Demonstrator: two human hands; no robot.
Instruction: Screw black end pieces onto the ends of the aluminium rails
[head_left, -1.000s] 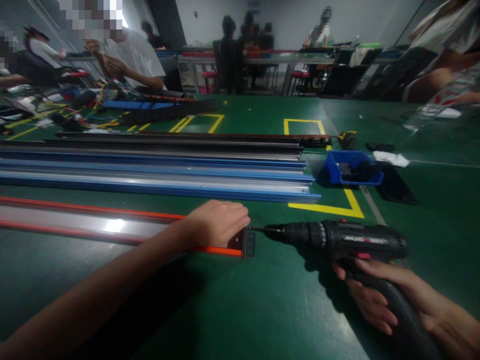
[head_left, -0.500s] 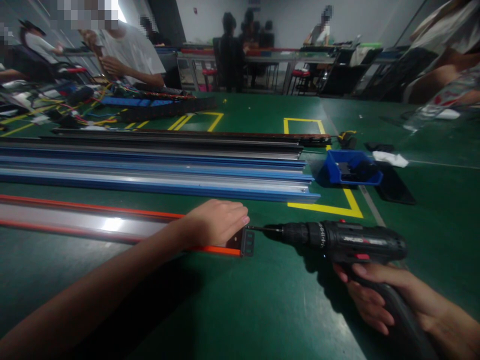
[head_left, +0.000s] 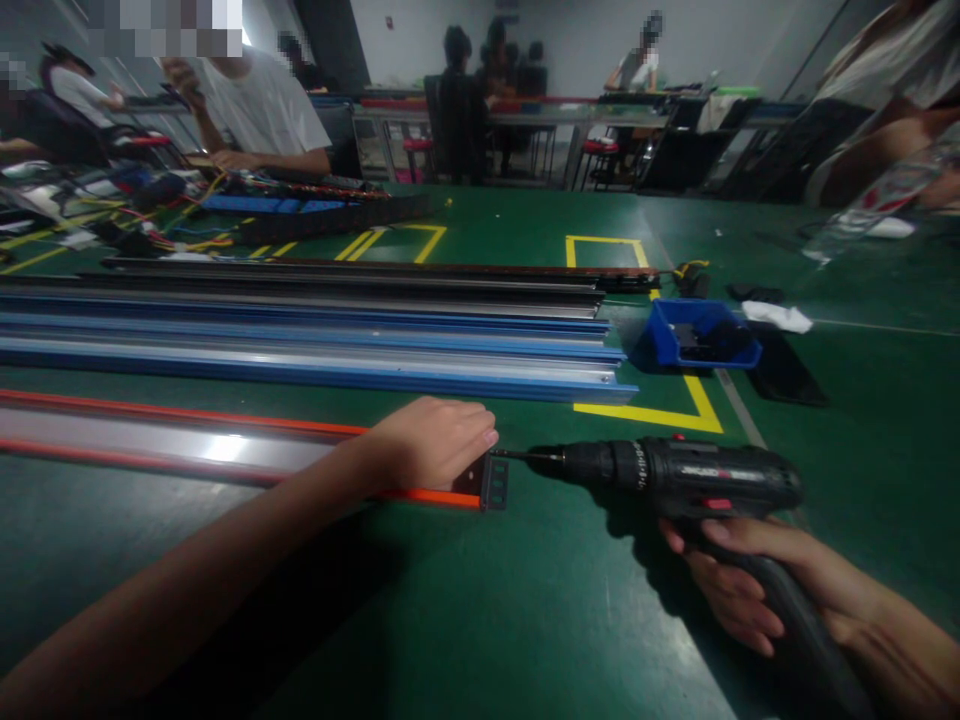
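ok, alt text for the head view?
The left hand pins the end of an orange-edged rail on a green table, while the right hand holds a black drill, its bit at the rail's end bracket. Blue rails and a blue bin lie beyond.

On the green table (head_left: 525, 620), the person's left hand (head_left: 439, 440) lies curled over the right end of a long orange rail (head_left: 187, 440), fingers down beside its black end bracket (head_left: 495, 483). The right hand (head_left: 757, 580) grips the handle of a black cordless drill (head_left: 705, 480) lying level, with its bit (head_left: 517, 455) meeting the bracket from the right. Farther off lie blue rails (head_left: 315, 355), and a blue bin (head_left: 701, 335) sits just beyond their right ends.
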